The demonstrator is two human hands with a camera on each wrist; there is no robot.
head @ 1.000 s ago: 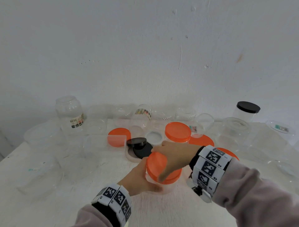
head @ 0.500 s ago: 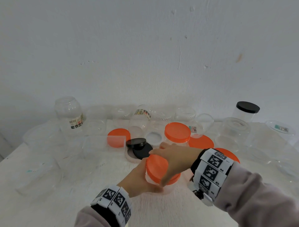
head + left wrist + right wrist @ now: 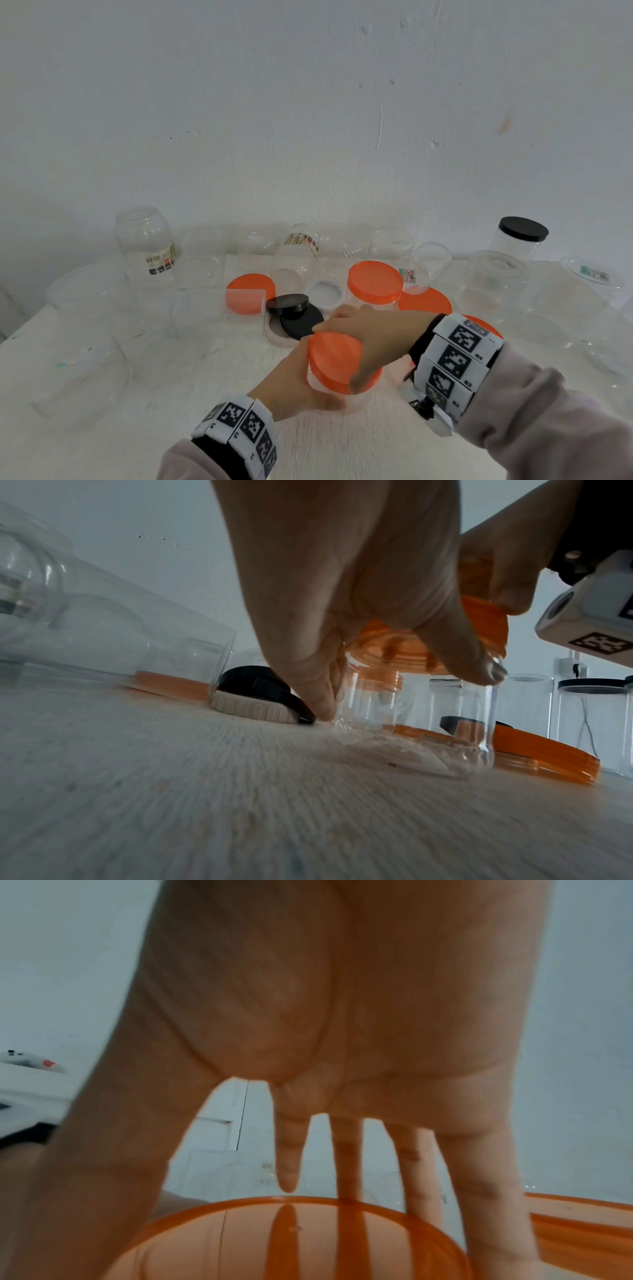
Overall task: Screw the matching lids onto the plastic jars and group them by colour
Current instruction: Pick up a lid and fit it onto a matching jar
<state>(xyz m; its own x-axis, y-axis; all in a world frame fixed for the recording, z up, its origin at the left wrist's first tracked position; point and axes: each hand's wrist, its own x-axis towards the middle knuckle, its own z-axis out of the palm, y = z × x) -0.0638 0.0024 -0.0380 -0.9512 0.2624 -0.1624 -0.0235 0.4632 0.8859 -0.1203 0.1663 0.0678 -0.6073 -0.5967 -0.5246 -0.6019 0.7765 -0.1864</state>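
Gripping the clear jar [image 3: 337,394] with curled fingers, the left hand [image 3: 301,383] holds it tilted on the white wood-grain table [image 3: 171,359], near the front edge, while the right hand [image 3: 373,337] clamps thumb and fingers round its orange lid [image 3: 334,356]. Behind sit empty clear jars [image 3: 147,243], loose orange lids [image 3: 250,296], black lids [image 3: 296,317], an orange-capped jar [image 3: 375,286] and a black-capped jar [image 3: 522,236], all against a scuffed white wall [image 3: 308,102].
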